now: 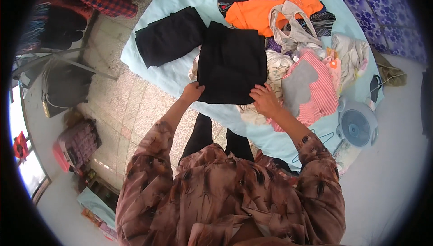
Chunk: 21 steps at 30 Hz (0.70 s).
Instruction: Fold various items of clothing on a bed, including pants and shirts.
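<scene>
Pale blue fabric is covering the bed (173, 79), and its far half is carrying a loose heap of laundry: an orange garment (252, 15) is lying beyond a pink-striped one (325, 99) with a grey patch. Near the bed's front edge, a folded black cloth (232, 63) is lying flat between the person's hands. The left hand (193, 91) is gripping its near left corner; the right hand (266, 100) is resting its fingers over the near right corner — whether it is gripping, I cannot tell. Another black folded bundle (171, 36) is sitting just to the left.

Around the bed, speckled floor tiles (135, 95) are stretching toward a pinkish suitcase (81, 142), which is standing near the left wall. Light is coming through a window (30, 171) there. On the right, a light-blue fan (357, 123) is occupying the bed's edge — and purple flowered material (383, 11) is filling the far right corner.
</scene>
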Motion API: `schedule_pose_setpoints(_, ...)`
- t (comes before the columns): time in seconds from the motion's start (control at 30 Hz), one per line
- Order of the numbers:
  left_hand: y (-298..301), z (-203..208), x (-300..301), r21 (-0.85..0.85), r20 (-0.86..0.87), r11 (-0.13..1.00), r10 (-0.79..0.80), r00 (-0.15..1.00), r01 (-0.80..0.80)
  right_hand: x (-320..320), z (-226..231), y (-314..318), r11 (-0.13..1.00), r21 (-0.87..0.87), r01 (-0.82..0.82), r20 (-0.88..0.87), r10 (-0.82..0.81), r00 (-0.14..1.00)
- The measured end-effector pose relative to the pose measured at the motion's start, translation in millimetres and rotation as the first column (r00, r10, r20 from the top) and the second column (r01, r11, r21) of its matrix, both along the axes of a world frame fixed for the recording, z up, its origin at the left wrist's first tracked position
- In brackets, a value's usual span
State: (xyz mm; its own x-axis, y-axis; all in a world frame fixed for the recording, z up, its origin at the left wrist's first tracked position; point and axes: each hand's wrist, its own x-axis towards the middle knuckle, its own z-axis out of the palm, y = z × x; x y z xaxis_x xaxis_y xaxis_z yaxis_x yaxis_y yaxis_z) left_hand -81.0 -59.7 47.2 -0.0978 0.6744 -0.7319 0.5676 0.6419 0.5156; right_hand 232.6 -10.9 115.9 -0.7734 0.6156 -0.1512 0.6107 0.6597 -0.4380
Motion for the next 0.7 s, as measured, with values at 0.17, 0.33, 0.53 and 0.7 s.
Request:
schedule_pose_setpoints(0.17, -53.4, 45.7, -8.3, -0.107, 0.196, 0.981, 0.178, 0.964, -0.159, 4.0, 27.4, -25.7, 0.907, -0.417, -0.064, 0.012, 0.076, 0.997)
schedule_pose_setpoints(0.33, -57.9, 44.6, -19.2, -0.176, 0.258, 0.968, 0.221, 0.94, -0.18, 9.1, -10.5, -24.3, 0.576, -0.813, 0.088, -0.043, -0.211, 0.977)
schedule_pose_setpoints(0.53, -11.4, -18.5, -27.4, -0.05, 0.307, 0.809, 0.57, 0.762, -0.585, 5.8, -80.2, 17.3, 0.426, -0.715, 0.554, 0.058, -0.754, 0.654)
schedule_pose_setpoints(0.7, -49.3, -49.1, -6.9, -0.001, 0.38, 0.703, 0.659, 0.65, -0.712, 29.0, -103.8, -2.3, 0.304, -0.696, 0.651, -0.119, -0.942, 0.313)
